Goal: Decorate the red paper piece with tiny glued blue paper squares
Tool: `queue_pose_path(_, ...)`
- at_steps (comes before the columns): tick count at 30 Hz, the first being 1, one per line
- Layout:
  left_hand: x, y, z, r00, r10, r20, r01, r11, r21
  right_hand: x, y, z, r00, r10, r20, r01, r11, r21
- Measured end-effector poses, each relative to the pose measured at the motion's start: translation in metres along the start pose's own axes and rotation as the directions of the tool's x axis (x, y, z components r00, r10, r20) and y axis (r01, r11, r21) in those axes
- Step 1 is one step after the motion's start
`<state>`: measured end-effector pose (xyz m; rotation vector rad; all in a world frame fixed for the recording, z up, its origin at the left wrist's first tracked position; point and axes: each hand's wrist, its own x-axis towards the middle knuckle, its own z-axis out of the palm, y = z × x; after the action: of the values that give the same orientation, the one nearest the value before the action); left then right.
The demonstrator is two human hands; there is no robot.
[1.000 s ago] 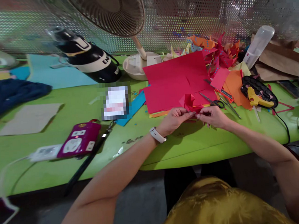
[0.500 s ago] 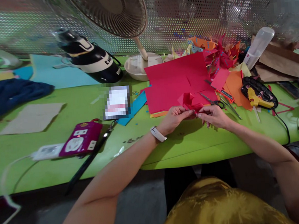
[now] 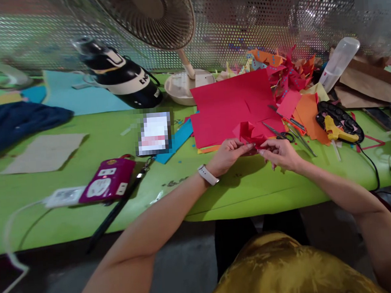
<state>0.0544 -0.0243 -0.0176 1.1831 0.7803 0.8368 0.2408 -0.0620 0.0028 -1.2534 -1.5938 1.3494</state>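
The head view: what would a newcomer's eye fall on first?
Probably the big red sheets, bright against the green table near the middle. Just in front of them, the left hand and right hand hold a small folded paper, also red. Behind, to the left, the black bottle and the fan loom large.

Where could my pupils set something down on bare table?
Bare: between white cable and black strap, by the table edge; between right forearm and black cord. Crowded: around the right hand, with red sheets, scissors and glue gun.
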Motion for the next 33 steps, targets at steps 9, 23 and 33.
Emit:
queue_pose_path(9, -0.0007, 0.0039, 0.0035, 0.999, -0.012, 0.040, 0.013, 1.000, -0.013, 0.0002, 0.0023, -0.0018, 0.997, -0.064, -0.030, 0.062, 0.995, -0.078)
queue_pose_path(23, 0.0002, 0.0005, 0.0000, 0.997, -0.058, 0.045, 0.062, 0.992, -0.109, -0.0022, 0.0050, -0.0017, 0.986, -0.161, -0.031, 0.154, 0.977, -0.150)
queue_pose_path(33, -0.0015, 0.0012, -0.0013, 0.998, 0.014, -0.066, -0.011, 0.999, 0.049, 0.0006, 0.0015, -0.0076, 0.961, -0.238, -0.140, 0.207, 0.957, -0.204)
